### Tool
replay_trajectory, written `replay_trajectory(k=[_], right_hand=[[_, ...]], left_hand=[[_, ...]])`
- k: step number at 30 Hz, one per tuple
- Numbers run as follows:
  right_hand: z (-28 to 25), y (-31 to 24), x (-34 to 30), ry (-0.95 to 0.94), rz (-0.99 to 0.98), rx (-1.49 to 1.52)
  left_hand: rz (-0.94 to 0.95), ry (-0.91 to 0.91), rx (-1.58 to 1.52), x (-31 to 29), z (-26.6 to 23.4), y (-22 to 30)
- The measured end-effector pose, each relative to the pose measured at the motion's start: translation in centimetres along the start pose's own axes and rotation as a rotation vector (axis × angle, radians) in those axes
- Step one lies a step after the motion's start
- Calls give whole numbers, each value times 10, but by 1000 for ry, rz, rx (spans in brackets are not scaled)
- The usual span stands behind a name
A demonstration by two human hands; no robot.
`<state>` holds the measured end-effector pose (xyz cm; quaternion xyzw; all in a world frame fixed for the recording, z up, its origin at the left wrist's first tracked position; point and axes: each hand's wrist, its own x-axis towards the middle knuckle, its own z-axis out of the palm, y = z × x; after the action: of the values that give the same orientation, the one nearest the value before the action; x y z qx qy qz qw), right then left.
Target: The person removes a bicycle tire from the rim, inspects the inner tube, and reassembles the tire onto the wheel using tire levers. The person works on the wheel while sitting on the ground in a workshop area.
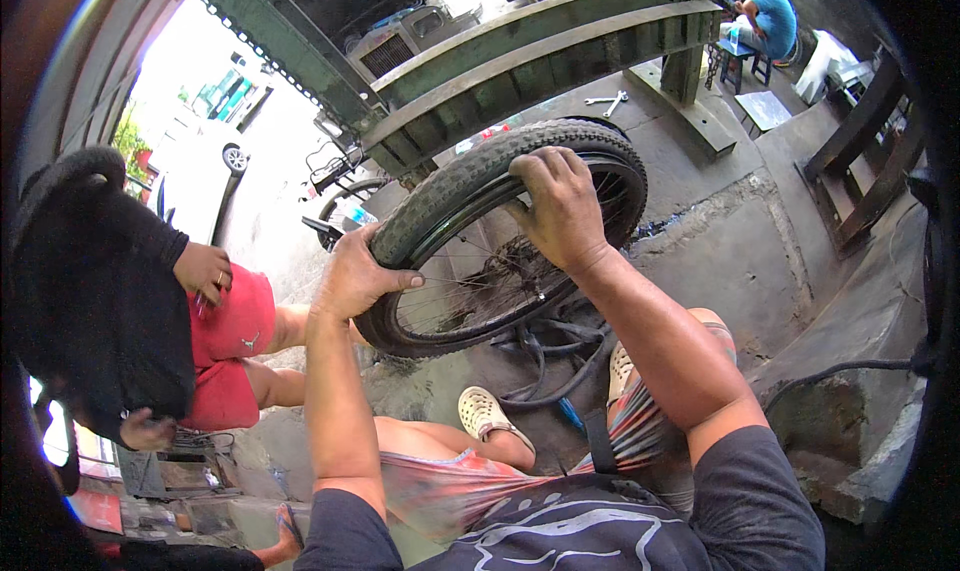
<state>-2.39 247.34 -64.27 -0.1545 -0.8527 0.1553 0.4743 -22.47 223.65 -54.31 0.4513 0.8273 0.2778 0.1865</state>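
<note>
The left hand (pixel 355 276) is gripping the knobby bicycle tyre (pixel 470 176) at its lower left, thumb across the tread; the right hand (pixel 560 206) is clamping its fingers over the top onto the rim (pixel 480 203).

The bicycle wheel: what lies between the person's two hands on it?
In the head view, a curved stretch of knobby black tyre runs between the left hand and the right hand. Below that stretch, the rim and thin spokes show.

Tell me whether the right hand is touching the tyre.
Touching. The head view shows the right hand gripping over the tyre, fingers curled onto its top edge.
</note>
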Motion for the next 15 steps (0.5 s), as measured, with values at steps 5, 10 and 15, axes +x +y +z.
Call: replay_trajectory(k=[5,10,15], right_hand=[[-13,-1,10,-3,60,-83],[-47,-1,37,-224,-30,-141],[-60,8,47,-431,-57,-121]], left_hand=[[-52,-37,-24,3,0,11],[-89,-47,59,-8,3,30],[-13,130,340,-15,20,43]])
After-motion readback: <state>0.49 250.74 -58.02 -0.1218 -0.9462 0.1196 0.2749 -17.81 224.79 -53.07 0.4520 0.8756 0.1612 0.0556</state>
